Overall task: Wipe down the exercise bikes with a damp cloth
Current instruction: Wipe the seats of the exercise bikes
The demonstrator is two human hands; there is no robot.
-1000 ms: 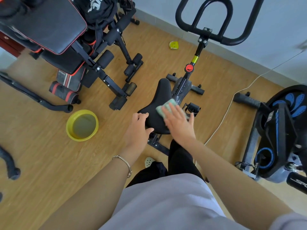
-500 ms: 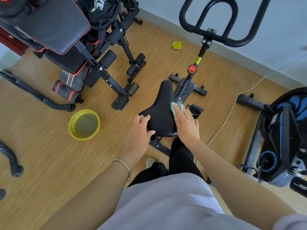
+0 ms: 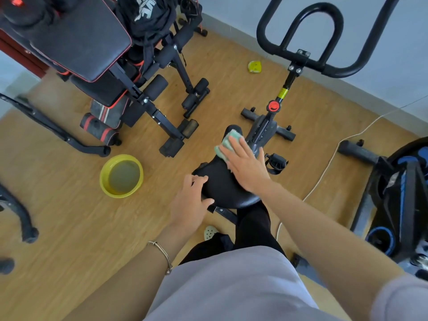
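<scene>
Two hands are on the black saddle (image 3: 222, 184) of the exercise bike (image 3: 266, 133) right now. Right hand (image 3: 246, 166) lies flat with the fingers spread out, pressing a green cloth (image 3: 225, 142) onto the narrow front end of the saddle, so the cloth sits near the saddle's nose and pokes out past the fingertips. Left hand (image 3: 191, 205) is curled over the saddle's wide rear edge on the left side, fingers wrapped on top and thumb hooked along the back rim, with a thin bracelet (image 3: 162, 256) on that wrist.

Just left of the saddle, on the wood floor (image 3: 69, 216), sits a yellow basin (image 3: 121, 176) with murky water in it. Further left and up from the saddle there's a black weight bench (image 3: 76, 40) with red trim and dark clothes draped on it. Ahead of the saddle the black handlebars (image 3: 301, 49) rise on their post, with a red knob (image 3: 274, 106) lower down. Off to the saddle's right is a second bike (image 3: 403, 200) with blue trim, and a white cable (image 3: 324, 170) runs across the floor between the two.
</scene>
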